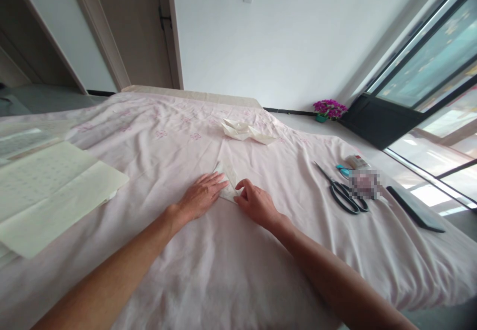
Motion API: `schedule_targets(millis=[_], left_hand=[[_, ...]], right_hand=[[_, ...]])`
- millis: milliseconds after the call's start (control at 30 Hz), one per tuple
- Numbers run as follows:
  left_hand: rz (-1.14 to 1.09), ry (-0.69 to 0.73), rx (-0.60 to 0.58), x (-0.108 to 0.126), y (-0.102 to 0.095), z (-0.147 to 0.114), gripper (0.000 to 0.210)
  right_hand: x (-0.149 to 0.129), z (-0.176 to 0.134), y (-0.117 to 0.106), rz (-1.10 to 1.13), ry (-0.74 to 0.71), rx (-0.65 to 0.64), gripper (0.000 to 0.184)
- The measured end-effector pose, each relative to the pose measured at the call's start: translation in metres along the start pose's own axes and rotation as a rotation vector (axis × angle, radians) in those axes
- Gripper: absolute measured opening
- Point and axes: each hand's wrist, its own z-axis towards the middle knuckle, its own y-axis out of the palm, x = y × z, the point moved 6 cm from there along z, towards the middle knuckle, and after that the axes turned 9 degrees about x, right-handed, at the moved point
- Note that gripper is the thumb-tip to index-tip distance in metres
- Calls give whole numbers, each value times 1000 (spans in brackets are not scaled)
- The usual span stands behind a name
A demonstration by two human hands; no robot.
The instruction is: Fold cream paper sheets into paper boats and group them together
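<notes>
Left fingers (216,185): lying extended and nearly flat, pointing forward and right, tips resting on the left part of the folded paper (228,170); not closing around anything.
Right fingers (241,185): curling inward, index bending over toward the thumb, at the paper's right edge; cannot tell whether they are pinching it.
Folded paper: lying on the pale pink sheet (208,280) between both hands, narrowing toward the far side.
Left hand (200,195): facing palm down, wrist sitting low.
Right hand (258,204): turning partly on its side, back facing up and right.
Forearms (122,255): slanting in from the two lower corners, converging at the paper.
Straight beyond: another folded paper piece (246,131) sitting well apart from the hands.
Left side: flat paper sheets (48,176) lying overlapped.
Right side: black-handled scissors (337,191) lying with blades pointing away; dark flat case (413,209) resting farther right.
Floor: magenta flowers (330,107) standing near the wall (283,46).
</notes>
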Motion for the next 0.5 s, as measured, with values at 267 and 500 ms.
schedule_targets(millis=[267, 500], left_hand=[[79, -82, 47, 9, 5, -1, 43], [134, -62, 40, 14, 5, -4, 46]], right_hand=[[-15, -4, -2, -164, -171, 23, 24], [-26, -11, 3, -322, -360, -51, 25]])
